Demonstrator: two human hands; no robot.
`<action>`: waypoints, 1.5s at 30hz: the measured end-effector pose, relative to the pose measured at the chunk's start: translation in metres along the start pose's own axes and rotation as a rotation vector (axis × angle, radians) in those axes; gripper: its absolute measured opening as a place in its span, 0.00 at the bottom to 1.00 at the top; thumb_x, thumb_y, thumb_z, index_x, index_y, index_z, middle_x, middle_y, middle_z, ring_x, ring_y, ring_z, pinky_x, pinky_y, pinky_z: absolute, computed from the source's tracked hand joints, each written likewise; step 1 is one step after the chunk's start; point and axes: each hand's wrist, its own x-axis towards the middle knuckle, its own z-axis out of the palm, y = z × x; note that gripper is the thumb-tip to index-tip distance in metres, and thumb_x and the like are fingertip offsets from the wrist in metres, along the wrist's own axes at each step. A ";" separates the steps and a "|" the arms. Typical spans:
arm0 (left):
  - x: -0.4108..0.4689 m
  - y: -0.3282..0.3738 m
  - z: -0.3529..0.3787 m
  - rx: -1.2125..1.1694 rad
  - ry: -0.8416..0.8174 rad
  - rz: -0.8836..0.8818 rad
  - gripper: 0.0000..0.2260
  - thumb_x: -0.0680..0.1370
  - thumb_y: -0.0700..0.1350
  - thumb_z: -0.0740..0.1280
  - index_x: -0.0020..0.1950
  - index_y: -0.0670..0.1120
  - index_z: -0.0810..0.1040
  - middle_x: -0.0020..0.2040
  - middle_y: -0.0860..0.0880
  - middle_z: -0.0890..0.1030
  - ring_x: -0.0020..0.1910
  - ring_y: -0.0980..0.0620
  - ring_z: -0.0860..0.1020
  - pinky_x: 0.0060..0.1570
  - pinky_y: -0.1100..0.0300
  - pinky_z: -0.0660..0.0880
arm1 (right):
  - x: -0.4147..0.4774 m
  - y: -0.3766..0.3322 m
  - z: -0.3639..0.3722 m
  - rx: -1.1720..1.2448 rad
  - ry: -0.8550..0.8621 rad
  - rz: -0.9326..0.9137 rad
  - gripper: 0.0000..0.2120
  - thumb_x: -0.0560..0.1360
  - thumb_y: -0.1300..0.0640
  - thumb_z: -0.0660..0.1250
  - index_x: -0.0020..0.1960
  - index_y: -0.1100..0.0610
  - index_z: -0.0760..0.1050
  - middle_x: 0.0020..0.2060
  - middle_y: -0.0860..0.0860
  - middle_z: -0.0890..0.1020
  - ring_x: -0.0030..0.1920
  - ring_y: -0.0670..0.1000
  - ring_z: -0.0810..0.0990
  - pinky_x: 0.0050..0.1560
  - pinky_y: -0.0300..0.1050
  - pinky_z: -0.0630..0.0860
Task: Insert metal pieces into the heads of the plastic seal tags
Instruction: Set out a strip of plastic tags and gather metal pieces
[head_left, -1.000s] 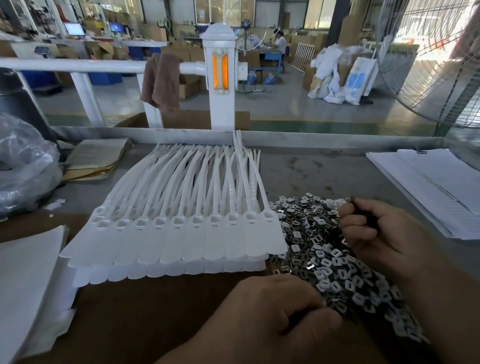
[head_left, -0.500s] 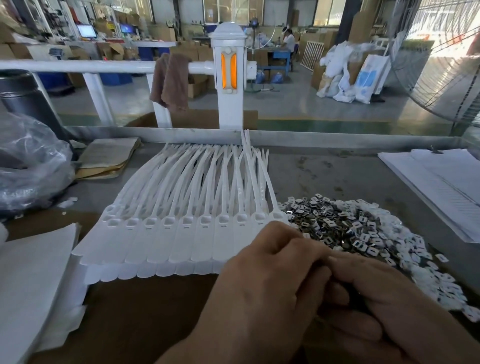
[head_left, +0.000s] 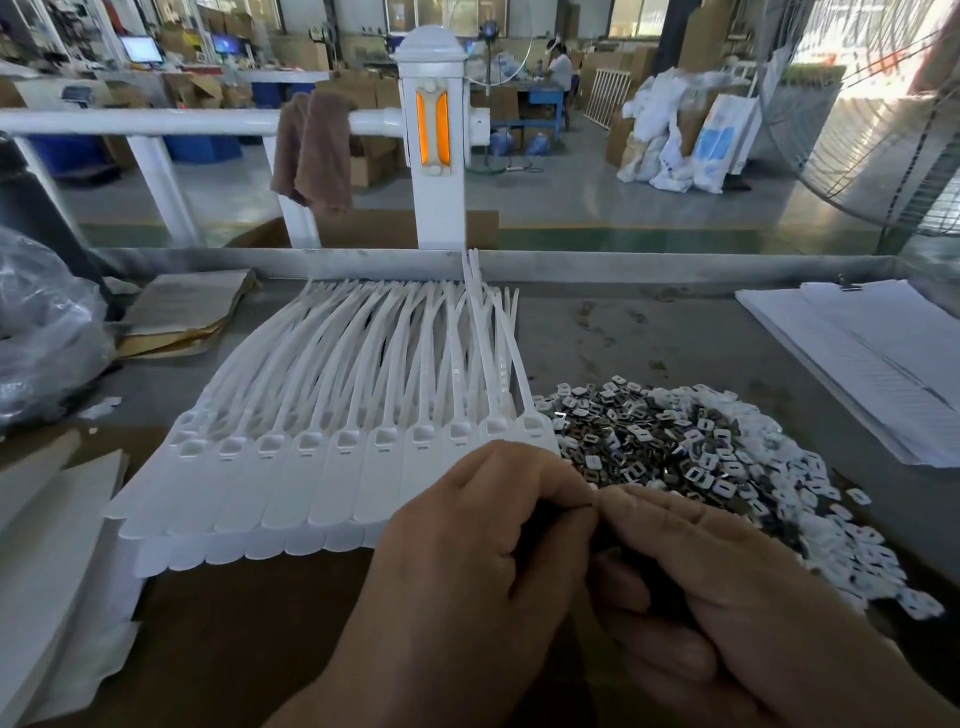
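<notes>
A fanned row of white plastic seal tags (head_left: 332, 467) lies on the table, heads near me and tails pointing away. To their right is a heap of small metal pieces (head_left: 691, 452), some with white faces. My left hand (head_left: 467, 561) and my right hand (head_left: 727, 597) meet in front of the heap, near the rightmost tag heads. The curled fingers of my right hand hold metal pieces taken from the heap. My left thumb and forefinger pinch at my right fingertips, and the piece between them is mostly hidden.
Brown cardboard (head_left: 234, 623) covers the near table. White sheets (head_left: 47, 545) lie at the near left and a paper stack (head_left: 857, 364) at the right. A plastic bag (head_left: 41, 332) sits far left. A white railing post (head_left: 436, 156) stands behind the table's raised metal edge (head_left: 623, 260).
My right hand left the heap and came back toward me. My left hand rose to meet it, and the fingertips of both now touch.
</notes>
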 end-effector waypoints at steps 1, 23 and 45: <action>0.000 -0.001 0.000 0.026 -0.004 0.034 0.02 0.74 0.53 0.64 0.45 0.58 0.75 0.41 0.63 0.76 0.39 0.70 0.74 0.37 0.81 0.65 | -0.005 -0.001 0.001 -0.017 -0.010 0.023 0.19 0.65 0.45 0.76 0.35 0.59 0.74 0.27 0.59 0.58 0.16 0.47 0.59 0.21 0.32 0.60; 0.010 0.013 -0.016 -0.244 -0.012 -0.411 0.10 0.70 0.52 0.68 0.46 0.68 0.77 0.32 0.61 0.82 0.31 0.64 0.80 0.31 0.77 0.69 | -0.008 0.000 0.007 0.115 0.164 0.055 0.09 0.71 0.55 0.73 0.37 0.58 0.77 0.23 0.54 0.64 0.15 0.46 0.58 0.19 0.30 0.52; 0.071 -0.048 0.005 0.180 -0.191 -0.314 0.03 0.74 0.51 0.69 0.41 0.60 0.80 0.37 0.65 0.80 0.42 0.72 0.74 0.30 0.74 0.68 | 0.053 0.003 -0.027 -0.042 0.314 0.107 0.11 0.80 0.52 0.63 0.44 0.57 0.76 0.31 0.51 0.72 0.23 0.46 0.63 0.18 0.33 0.56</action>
